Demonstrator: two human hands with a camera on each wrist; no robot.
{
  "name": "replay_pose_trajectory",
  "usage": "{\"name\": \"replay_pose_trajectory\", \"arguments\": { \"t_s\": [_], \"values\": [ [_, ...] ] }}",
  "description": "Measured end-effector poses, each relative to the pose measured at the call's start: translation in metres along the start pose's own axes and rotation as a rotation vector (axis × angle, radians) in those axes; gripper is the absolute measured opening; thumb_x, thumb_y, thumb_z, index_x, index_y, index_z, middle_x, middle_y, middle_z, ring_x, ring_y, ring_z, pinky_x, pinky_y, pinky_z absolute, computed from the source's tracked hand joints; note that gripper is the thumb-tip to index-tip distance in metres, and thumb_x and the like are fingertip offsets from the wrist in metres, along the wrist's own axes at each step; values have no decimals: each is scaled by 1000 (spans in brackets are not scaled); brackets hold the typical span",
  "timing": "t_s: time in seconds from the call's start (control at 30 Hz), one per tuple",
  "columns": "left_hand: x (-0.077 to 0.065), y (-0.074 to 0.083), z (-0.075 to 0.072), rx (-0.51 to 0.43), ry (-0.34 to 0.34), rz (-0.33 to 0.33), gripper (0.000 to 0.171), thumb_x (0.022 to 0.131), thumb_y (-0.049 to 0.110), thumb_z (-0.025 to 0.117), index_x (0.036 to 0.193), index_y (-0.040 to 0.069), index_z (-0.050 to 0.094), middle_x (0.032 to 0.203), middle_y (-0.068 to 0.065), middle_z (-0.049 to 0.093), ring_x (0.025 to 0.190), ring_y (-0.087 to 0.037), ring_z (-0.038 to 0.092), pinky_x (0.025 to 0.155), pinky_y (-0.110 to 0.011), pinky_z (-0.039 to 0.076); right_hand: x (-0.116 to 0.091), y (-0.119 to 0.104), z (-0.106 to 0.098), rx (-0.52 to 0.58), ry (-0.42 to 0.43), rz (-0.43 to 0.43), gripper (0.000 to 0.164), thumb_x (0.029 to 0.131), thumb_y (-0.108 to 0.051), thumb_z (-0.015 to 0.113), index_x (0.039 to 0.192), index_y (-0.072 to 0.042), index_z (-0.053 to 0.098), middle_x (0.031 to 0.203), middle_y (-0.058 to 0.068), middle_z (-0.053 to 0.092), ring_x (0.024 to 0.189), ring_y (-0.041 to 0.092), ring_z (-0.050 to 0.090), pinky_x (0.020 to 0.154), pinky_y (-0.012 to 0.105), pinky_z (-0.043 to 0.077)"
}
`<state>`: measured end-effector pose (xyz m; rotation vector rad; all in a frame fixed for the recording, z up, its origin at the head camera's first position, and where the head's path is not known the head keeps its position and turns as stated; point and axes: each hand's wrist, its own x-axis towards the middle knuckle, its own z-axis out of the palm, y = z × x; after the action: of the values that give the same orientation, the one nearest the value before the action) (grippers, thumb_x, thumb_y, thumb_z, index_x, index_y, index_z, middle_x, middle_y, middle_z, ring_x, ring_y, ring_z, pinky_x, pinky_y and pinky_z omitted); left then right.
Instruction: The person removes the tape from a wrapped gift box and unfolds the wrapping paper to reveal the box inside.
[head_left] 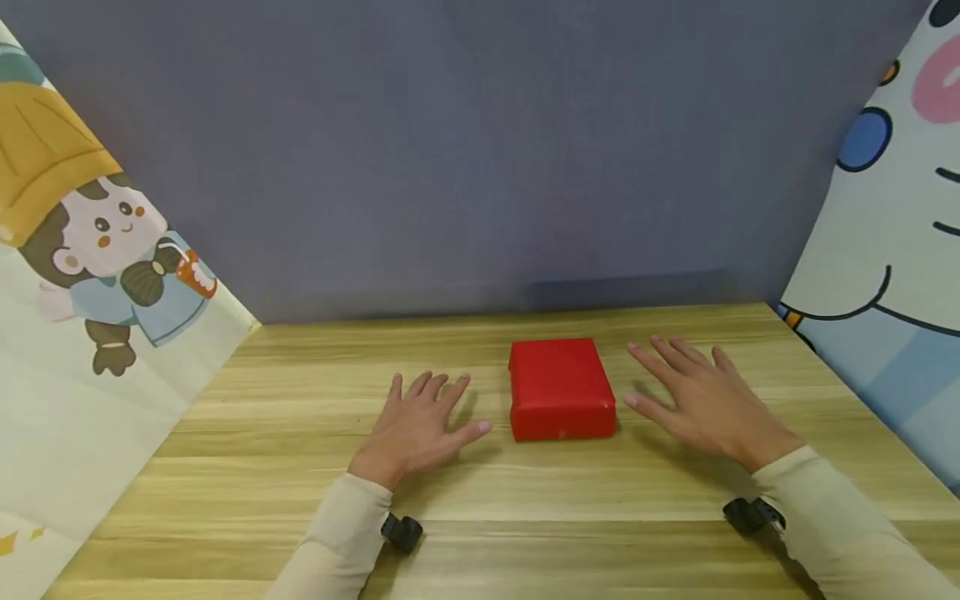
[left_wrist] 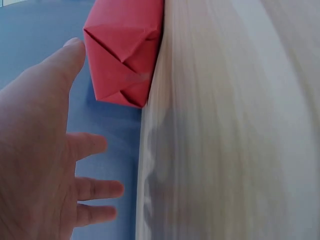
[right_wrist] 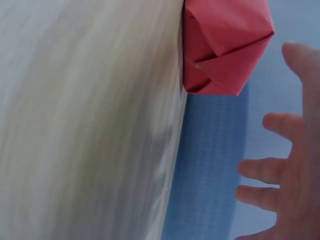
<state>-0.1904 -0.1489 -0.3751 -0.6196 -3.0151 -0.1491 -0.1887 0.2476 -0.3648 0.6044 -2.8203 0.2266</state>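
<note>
A box wrapped in red paper (head_left: 562, 387) lies flat on the wooden table, between the two hands. Its folded paper ends show in the left wrist view (left_wrist: 125, 60) and the right wrist view (right_wrist: 225, 50). To its left, my left hand (head_left: 416, 429) hovers over the table with fingers spread and holds nothing. My right hand (head_left: 705, 404) is held on the box's other side, fingers spread as well, with a gap between it and the paper. In the head view neither hand touches the box.
The wood-grain table top (head_left: 525, 492) runs back to a grey-blue panel (head_left: 480, 158). Cartoon-printed sheets flank it, one at the left (head_left: 60, 442) and one at the right (head_left: 862, 250). Each wrist wears a small black device, left (head_left: 402, 533) and right (head_left: 752, 515).
</note>
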Motion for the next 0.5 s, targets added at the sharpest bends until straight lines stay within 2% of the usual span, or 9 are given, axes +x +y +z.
{"name": "replay_pose_trajectory", "arguments": {
  "t_s": [0.23,0.33,0.5],
  "values": [
    [6,11,4,-110,-19,-23,88,90,83,24,157,27,37,147,-5,50,139,-27,41,117,-61,13,7,-8,3,3,-11,-26,71,99,-63,47,154,-19,41,150,20,46,136,39,44,103,76,23],
    [10,15,5,-122,-22,-17,87,91,82,23,156,26,39,146,-4,52,138,-27,43,116,-59,16,10,-11,5,34,-18,-22,71,99,-62,46,153,-16,43,148,18,49,134,38,47,104,76,24],
    [18,22,4,-147,-33,4,88,91,83,21,152,25,45,146,-3,53,137,-27,45,112,-54,30,13,-13,8,73,-27,-7,70,101,-60,44,152,-12,45,140,17,57,126,39,55,103,74,27]
  ]
}}
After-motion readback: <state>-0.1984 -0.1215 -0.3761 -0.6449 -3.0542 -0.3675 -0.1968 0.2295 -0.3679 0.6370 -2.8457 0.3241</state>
